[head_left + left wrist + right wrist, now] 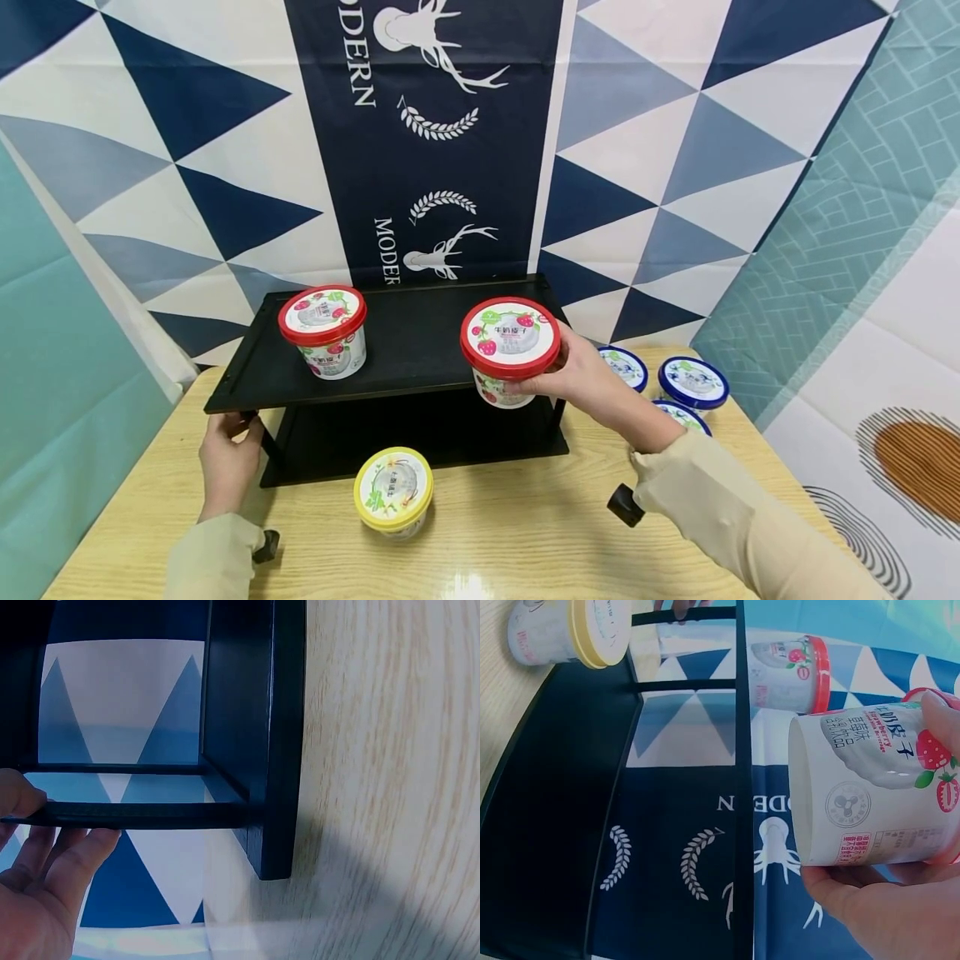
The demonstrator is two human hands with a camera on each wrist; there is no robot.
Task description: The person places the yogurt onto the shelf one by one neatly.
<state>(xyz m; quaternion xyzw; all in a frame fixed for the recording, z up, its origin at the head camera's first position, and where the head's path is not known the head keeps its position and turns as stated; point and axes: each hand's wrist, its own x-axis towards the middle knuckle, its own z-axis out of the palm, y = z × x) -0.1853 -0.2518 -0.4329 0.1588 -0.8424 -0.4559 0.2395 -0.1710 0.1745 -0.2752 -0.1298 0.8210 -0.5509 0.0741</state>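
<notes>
In the head view my right hand [573, 371] grips a white tub with a red lid [511, 336], held at the right front edge of a black two-tier rack [420, 333]. The right wrist view shows that tub [885, 780] from the side, with strawberry pictures and its base apart from the rack. A second red-lidded tub [324, 331] stands on the top tier at the left. My left hand [230, 462] holds the rack's front left post [150, 816], thumb on one side and fingers on the other. A yellow-lidded tub [393, 492] stands on the table before the rack.
Several blue-lidded tubs [693, 382] stand on the wooden table [510, 533] to the right, partly behind my right forearm. A patterned cloth [637, 167] hangs behind the rack. The lower tier [382, 433] sits under the top one, close to the tabletop.
</notes>
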